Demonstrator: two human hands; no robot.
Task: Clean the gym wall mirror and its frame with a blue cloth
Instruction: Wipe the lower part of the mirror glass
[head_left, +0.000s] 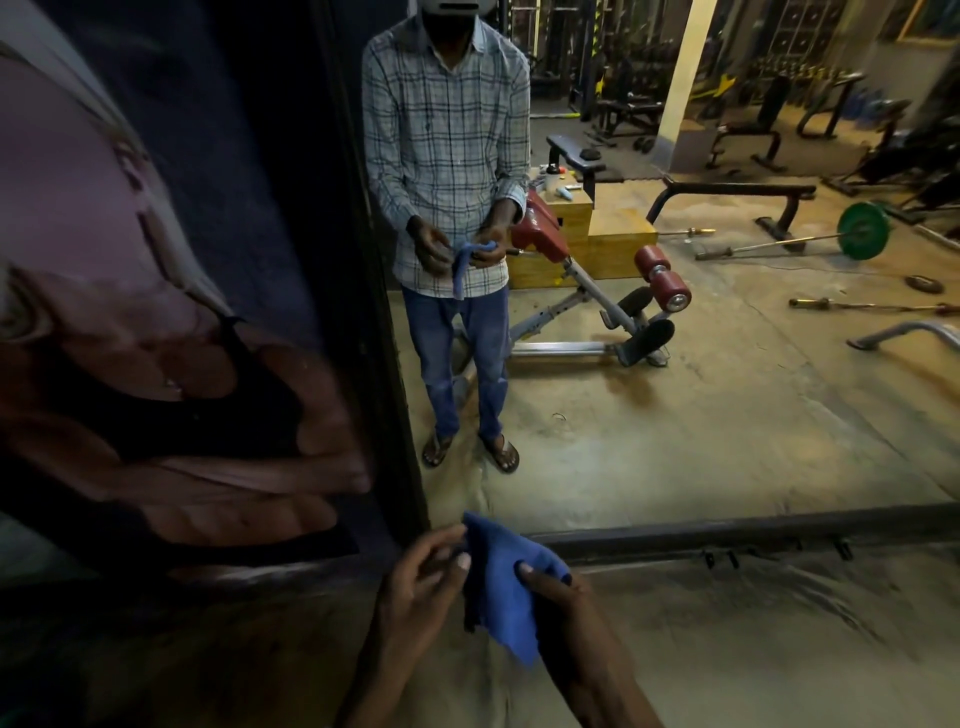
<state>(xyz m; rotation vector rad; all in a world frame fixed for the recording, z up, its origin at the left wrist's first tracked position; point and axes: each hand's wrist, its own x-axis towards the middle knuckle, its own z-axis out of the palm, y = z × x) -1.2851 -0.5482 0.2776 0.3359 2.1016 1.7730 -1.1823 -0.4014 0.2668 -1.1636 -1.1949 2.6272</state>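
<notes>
Close by, low before the wall, both hands hold the blue cloth (501, 587) between them. The left hand (421, 582) curls fingers and thumb round its left edge, the right hand (566, 613) pinches the other side under the thumb, and a corner hangs down. Just beyond runs the mirror's dark frame (727, 532), its upright beside a bodybuilder poster (156, 389). In the mirror (675, 415) stands the person's reflection (447, 156) in a checked shirt, then a red-padded gym bench (550, 239), a wooden box (618, 234) and a green-plated barbell (862, 231).
</notes>
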